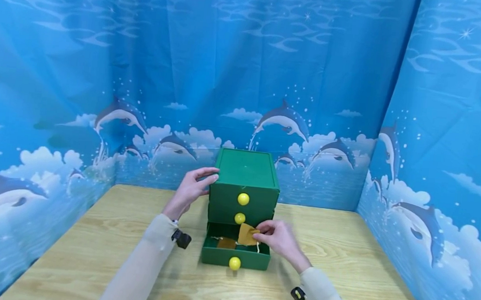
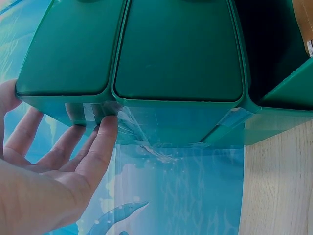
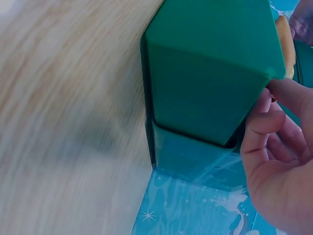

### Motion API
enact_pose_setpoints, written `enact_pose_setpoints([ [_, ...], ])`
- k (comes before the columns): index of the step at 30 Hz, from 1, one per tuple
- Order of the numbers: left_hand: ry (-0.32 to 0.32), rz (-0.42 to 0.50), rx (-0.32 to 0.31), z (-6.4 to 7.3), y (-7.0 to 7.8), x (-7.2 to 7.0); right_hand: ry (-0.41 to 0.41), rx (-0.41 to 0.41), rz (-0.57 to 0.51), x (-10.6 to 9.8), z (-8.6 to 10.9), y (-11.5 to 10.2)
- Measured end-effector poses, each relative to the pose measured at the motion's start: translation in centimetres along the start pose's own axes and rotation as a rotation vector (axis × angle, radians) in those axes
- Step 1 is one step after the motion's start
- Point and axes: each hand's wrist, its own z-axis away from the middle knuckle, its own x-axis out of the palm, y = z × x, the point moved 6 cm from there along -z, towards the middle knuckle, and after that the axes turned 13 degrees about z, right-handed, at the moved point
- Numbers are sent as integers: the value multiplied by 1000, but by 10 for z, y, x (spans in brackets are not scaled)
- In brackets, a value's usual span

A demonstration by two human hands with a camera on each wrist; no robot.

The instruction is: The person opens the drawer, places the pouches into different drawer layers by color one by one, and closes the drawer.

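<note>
A green chest of drawers (image 1: 245,169) with round yellow knobs stands on the table, its bottom drawer (image 1: 253,260) pulled out. My right hand (image 1: 282,240) pinches a mustard-coloured drawstring pouch (image 1: 246,234) between thumb and fingers, over the right part of that drawer. A pale cord hangs below the pouch. Inside the drawer lies a brown pouch (image 1: 226,243). At the chest's upper left side is my left hand (image 1: 191,188), its fingertips touching the side wall, fingers fairly straight in the left wrist view. In the right wrist view the drawer's wall (image 3: 195,93) hides most of the held pouch.
Two upper drawers (image 1: 224,198) are pushed in above the pulled-out one. Wood-grain table (image 1: 326,251) surrounds the chest. Blue curtains (image 1: 179,70) printed with dolphins stand behind and on both sides. Clear tape (image 2: 234,116) runs along the chest's side.
</note>
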Motion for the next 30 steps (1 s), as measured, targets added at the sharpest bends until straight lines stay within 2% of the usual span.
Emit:
enact_pose_setpoints([
  [6,-18,19,-5,-1,-1,1,7,-6,12,3,0,0],
  [18,-11,24,-2,0,-2,-1,10,6,32,4,0,-1],
  [25,-15,26,-7,-1,-5,-1,-7,73,-30,4,3,2],
  [30,-7,11,3,0,-1,-1,-20,59,-57,3,5,1],
])
